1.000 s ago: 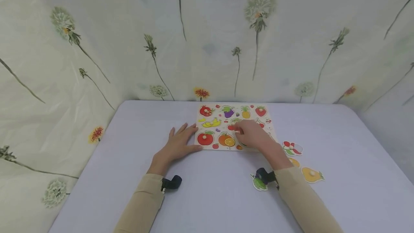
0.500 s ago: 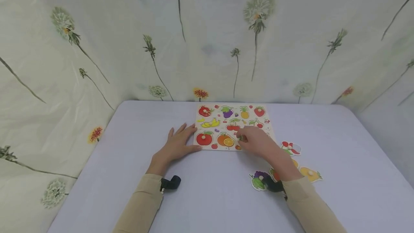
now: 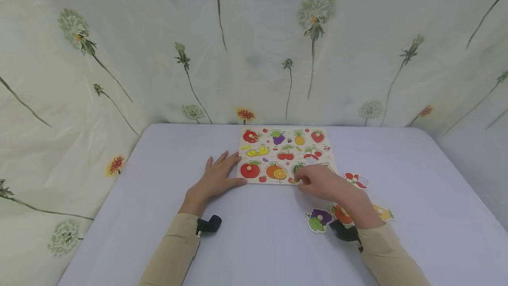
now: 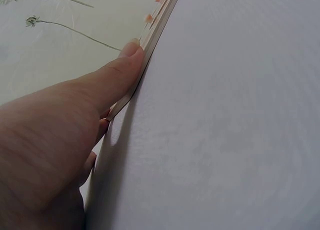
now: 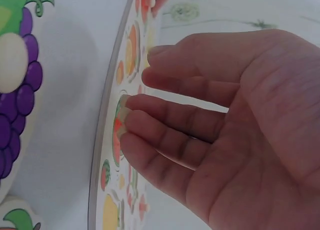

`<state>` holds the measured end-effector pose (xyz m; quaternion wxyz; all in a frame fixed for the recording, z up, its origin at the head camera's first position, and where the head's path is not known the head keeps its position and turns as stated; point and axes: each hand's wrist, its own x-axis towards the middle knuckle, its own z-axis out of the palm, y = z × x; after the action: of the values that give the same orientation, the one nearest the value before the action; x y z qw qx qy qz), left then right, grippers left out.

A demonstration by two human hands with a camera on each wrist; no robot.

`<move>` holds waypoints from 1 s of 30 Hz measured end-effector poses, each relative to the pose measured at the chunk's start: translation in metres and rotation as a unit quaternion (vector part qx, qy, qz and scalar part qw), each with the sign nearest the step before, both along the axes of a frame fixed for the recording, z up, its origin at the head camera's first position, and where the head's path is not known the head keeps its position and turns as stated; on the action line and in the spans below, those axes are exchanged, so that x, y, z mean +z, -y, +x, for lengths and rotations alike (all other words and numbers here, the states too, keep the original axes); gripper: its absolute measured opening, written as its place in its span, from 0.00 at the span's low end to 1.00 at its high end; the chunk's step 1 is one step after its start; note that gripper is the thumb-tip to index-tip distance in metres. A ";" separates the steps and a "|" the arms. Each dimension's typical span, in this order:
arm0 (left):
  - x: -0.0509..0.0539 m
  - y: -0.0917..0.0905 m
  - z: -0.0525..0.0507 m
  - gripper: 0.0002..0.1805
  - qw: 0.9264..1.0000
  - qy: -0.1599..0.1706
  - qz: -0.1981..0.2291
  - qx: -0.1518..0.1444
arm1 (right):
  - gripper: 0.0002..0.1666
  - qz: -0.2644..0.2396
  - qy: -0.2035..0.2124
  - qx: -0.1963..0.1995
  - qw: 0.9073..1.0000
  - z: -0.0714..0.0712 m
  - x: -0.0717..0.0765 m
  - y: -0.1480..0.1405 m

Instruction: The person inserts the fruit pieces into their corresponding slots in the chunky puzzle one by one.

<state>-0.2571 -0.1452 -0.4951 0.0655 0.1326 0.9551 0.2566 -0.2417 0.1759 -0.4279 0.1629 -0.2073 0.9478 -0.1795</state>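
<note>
A fruit puzzle board (image 3: 288, 130) lies towards the back of the table. My left hand (image 3: 216, 182) rests spread at its left side, fingers against the left edge. In the left wrist view the thumb (image 4: 112, 74) presses the board's near edge. My right hand (image 3: 327, 184) hovers at the near right part of the board and covers some of it. In the right wrist view its fingers are lightly bent, the thumb stands apart and nothing is held. The fingertips are by the watermelon piece (image 5: 117, 135); whether they touch it I cannot tell.
Loose knobbed pieces lie right of centre on the white table (image 3: 254, 237): a grape piece (image 3: 324, 215), an orange-red piece (image 3: 340, 214) partly under the right wrist, a yellow pear (image 3: 384, 212) and a red-and-white piece (image 3: 357, 181). A dandelion-print cloth (image 3: 254, 56) hangs behind.
My right hand has moved from over the cherries towards the near edge and right, uncovering the cherries and part of the watermelon. My left hand stays on the board's edge.
</note>
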 end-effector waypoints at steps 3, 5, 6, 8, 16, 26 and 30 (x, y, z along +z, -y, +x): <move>-0.002 0.000 -0.001 0.45 1.000 -0.004 -0.002 0.000 | 0.10 -0.004 0.015 0.006 1.000 0.004 0.000 -0.003; -0.002 0.000 -0.001 0.45 1.000 -0.006 -0.003 0.001 | 0.09 -0.003 0.027 0.009 1.000 0.007 0.001 -0.006; -0.003 0.000 -0.001 0.45 1.000 -0.006 -0.004 0.000 | 0.08 -0.002 0.037 0.007 0.999 0.009 0.002 -0.007; -0.003 0.000 -0.001 0.45 1.000 -0.006 -0.002 0.000 | 0.07 0.002 0.054 0.002 0.999 0.012 0.004 -0.008; -0.005 0.000 -0.001 0.45 1.000 -0.011 0.003 -0.004 | 0.05 0.027 0.092 0.001 0.995 0.029 0.017 -0.008; -0.006 0.001 -0.002 0.45 1.000 -0.014 0.000 0.000 | 0.08 0.067 0.116 -0.002 0.991 0.042 0.020 -0.008; -0.005 0.000 -0.002 0.46 1.000 -0.013 0.004 0.001 | 0.11 0.087 0.134 -0.009 0.987 0.044 0.016 -0.009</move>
<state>-0.2589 -0.1456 -0.5005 0.0525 0.1351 0.9551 0.2583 -0.1974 0.1848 -0.4118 0.3041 -0.1579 0.9313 -0.1236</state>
